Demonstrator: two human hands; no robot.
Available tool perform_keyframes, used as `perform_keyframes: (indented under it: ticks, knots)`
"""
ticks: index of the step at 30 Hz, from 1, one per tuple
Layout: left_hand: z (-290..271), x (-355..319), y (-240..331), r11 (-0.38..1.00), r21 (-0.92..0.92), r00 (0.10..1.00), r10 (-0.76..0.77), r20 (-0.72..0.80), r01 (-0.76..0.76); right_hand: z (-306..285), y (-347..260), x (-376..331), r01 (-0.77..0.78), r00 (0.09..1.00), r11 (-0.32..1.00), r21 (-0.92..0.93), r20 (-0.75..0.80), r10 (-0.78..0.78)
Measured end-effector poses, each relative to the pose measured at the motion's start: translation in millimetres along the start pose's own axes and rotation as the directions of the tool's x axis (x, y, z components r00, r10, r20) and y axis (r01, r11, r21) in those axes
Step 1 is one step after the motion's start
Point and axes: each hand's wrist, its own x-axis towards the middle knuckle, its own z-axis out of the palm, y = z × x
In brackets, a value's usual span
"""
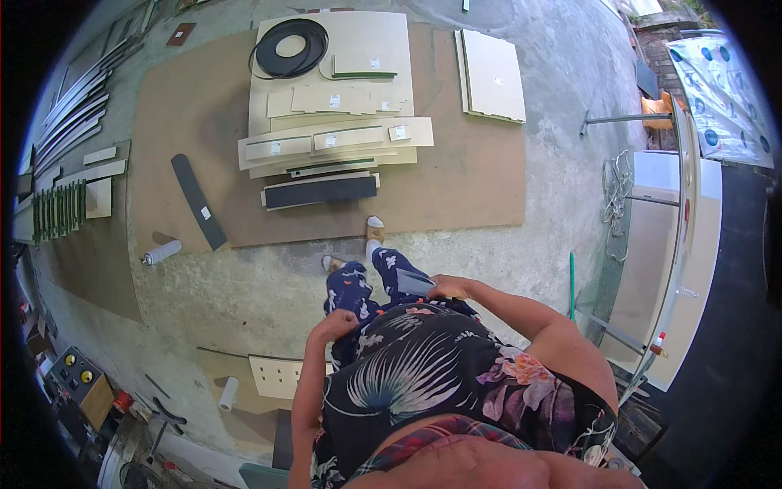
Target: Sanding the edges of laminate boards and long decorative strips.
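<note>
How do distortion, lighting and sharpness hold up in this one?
Head view: strong fisheye, corners falling to black, the long rail bowing near the right rim; head view: soft light, pale on the cream boards, a faint shadow beside the grey canister; head view: left hand and right hand small, finger detail hard to read.

White labels (pixel 331 140) | on pale boards (pixel 358 134) | print too small to read

Rocking a black floral top (pixel 481 346) with a pale palm-frond print (pixel 415 375), plus red plaid fabric (pixel 460 425). Navy floral pants (pixel 347 285), tan shoes (pixel 375 233) too.
</note>
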Motion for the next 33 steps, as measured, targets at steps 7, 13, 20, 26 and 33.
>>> perform_keyframes:
  ticks: [7, 13, 20, 26, 33]
  knots:
    - [29, -3, -34, 0.96, -0.28, 0.986, 0.043, 0.163, 0.005, 15, -20, -12, -0.039, 0.999, 0.997, -0.063, -0.012, 0.038]
    - [45, 13, -70, 0.951, -0.304, 0.942, 0.147, 0.3, -0.052, 36, -15, 0, 0.003, 0.999, 0.983, -0.185, -0.033, -0.009]
    - [46, 47, -73, 0.928, -0.351, 0.891, 0.048, 0.451, 0.128, 31, -13, 14, 0.051, 0.998, 0.906, -0.42, 0.04, -0.038]
    - [10, 132, -76, 0.917, -0.396, 0.982, 0.113, 0.153, -0.044, -12, -42, 77, -0.123, 0.991, 0.788, -0.603, -0.03, 0.131]
    - [-45, 231, -103, 1.0, 0.002, 0.919, 0.029, -0.394, -0.031, -58, -100, 218, 0.144, 0.805, 0.661, -0.737, -0.301, -0.511]
